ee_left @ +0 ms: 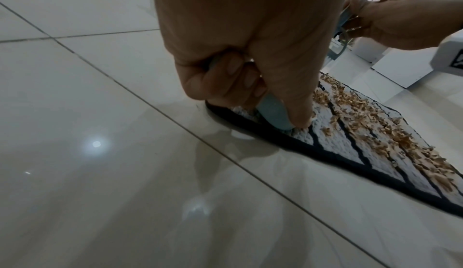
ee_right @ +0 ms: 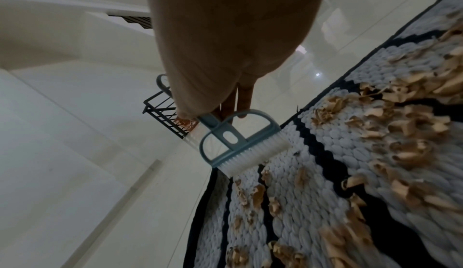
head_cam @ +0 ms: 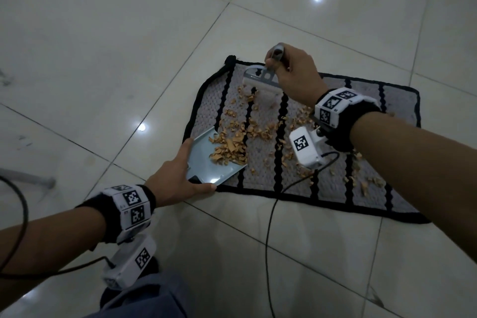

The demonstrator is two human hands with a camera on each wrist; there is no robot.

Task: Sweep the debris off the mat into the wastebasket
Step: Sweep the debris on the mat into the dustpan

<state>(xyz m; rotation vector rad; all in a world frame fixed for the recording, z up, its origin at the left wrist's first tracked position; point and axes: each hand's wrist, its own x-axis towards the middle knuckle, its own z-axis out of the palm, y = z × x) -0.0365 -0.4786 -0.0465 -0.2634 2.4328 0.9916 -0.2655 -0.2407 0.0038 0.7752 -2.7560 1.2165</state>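
Note:
A grey woven mat (head_cam: 402, 100) with black stripes and a black border lies on the tiled floor. Tan wood shavings (head_cam: 258, 129) are scattered over it. My left hand (head_cam: 178, 178) grips the handle of a pale blue dustpan (head_cam: 204, 160) at the mat's left end; a pile of shavings sits in the pan. My right hand (head_cam: 294, 70) grips the handle of a small grey brush (head_cam: 260, 80) with white bristles, set on the mat's far edge. In the right wrist view the brush (ee_right: 240, 143) touches the mat (ee_right: 313, 203). A black wire wastebasket (ee_right: 162, 116) stands beyond it.
Glossy white floor tiles (head_cam: 103, 59) surround the mat. A black cable (head_cam: 271, 227) runs from my right wrist camera across the mat's near edge toward me. A white wall (ee_right: 50, 44) rises behind the wastebasket. My knee in blue fabric (head_cam: 144, 299) is at the bottom.

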